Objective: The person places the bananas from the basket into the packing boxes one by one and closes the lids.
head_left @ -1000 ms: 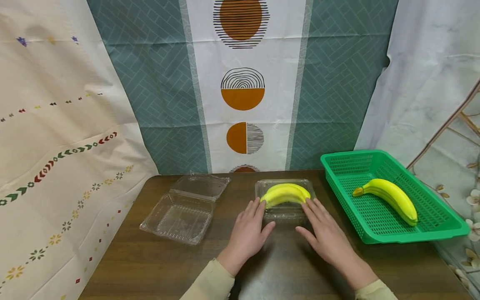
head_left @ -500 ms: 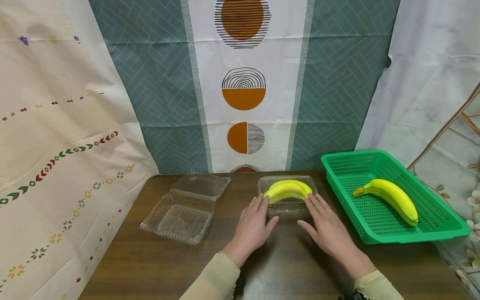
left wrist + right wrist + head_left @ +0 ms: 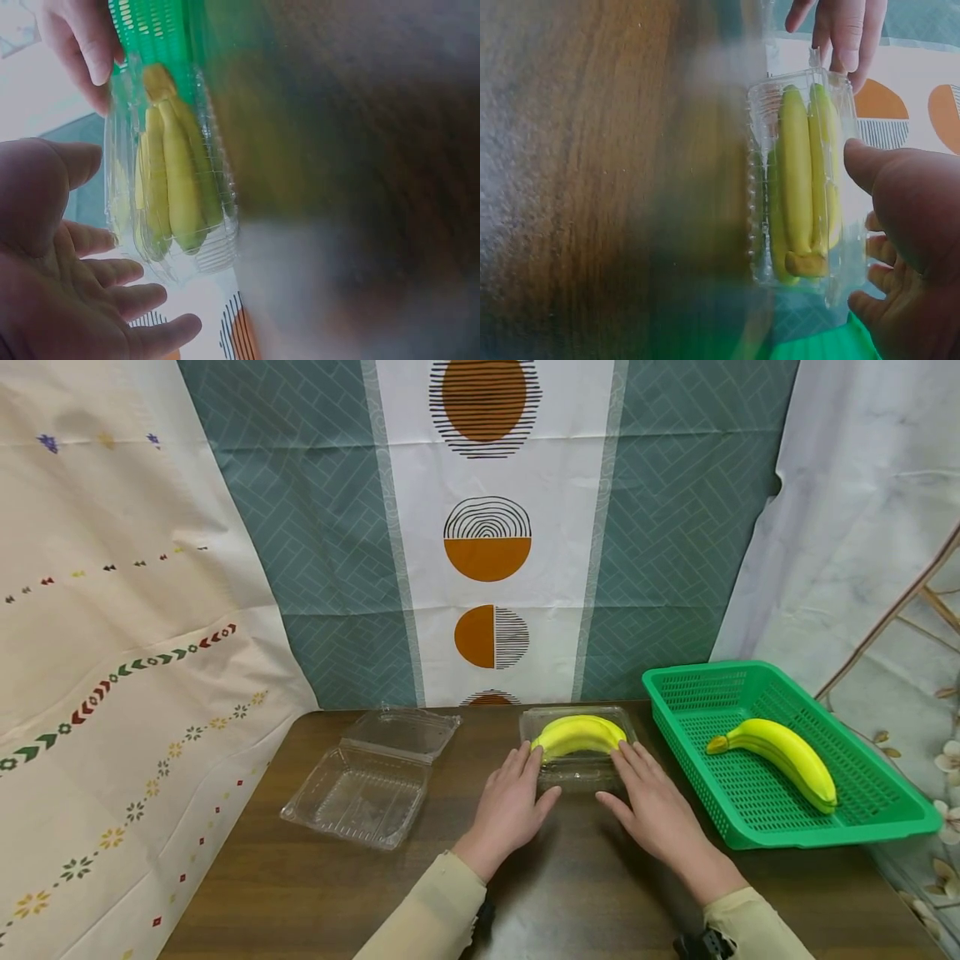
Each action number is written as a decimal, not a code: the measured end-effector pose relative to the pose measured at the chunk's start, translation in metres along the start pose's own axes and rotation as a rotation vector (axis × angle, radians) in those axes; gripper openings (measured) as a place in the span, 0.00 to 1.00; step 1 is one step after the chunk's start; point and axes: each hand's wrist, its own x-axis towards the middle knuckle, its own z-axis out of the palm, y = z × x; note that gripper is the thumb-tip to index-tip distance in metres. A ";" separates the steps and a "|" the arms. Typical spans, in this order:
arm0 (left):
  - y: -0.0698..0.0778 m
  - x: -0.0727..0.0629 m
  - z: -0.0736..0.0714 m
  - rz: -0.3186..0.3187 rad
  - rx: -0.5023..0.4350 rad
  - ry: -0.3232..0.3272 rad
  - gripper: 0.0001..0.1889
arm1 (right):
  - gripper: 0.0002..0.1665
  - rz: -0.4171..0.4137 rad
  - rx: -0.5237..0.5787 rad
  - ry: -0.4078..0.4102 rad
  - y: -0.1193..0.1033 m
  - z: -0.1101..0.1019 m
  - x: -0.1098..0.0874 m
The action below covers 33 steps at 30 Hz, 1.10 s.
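Observation:
A clear plastic clamshell box (image 3: 577, 774) holding a bunch of yellow bananas (image 3: 579, 735) sits near the far edge of the table. My left hand (image 3: 508, 807) reaches its near left corner with fingers outstretched. At the near right corner, my right hand (image 3: 660, 808) lies the same way, fingertips right at the box. Both thumbs stand apart from it. In the left wrist view, the bananas (image 3: 176, 172) show through the box's clear wall. The right wrist view shows the box (image 3: 761, 112) from the other side, between the two hands.
To the left lies another clear clamshell box (image 3: 367, 797), lid folded back, with nothing in it. A green plastic basket (image 3: 795, 835) on the right holds more bananas (image 3: 783, 762). Patterned cloths (image 3: 315, 527) hang behind and beside the wooden table (image 3: 247, 893).
The box with bananas has slid away from me and slightly right, toward the table's far edge. Both hands have moved forward along with it, fingers still outstretched.

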 end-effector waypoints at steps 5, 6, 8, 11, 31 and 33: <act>0.001 0.007 0.001 -0.003 0.001 -0.006 0.40 | 0.49 0.014 -0.006 -0.004 0.001 0.000 0.005; 0.001 0.008 0.001 -0.002 0.002 -0.007 0.40 | 0.49 0.019 -0.008 -0.006 0.001 0.000 0.006; 0.001 0.010 0.002 -0.004 -0.002 -0.010 0.40 | 0.49 0.027 -0.011 -0.008 0.002 0.001 0.008; 0.001 0.014 0.003 -0.011 -0.011 -0.016 0.40 | 0.49 0.036 -0.013 -0.012 0.004 0.001 0.011; 0.002 0.037 0.010 -0.031 -0.024 -0.035 0.40 | 0.46 0.061 -0.039 0.000 0.012 0.004 0.031; 0.002 0.039 0.011 -0.032 -0.021 -0.033 0.40 | 0.46 0.067 -0.038 0.000 0.012 0.004 0.032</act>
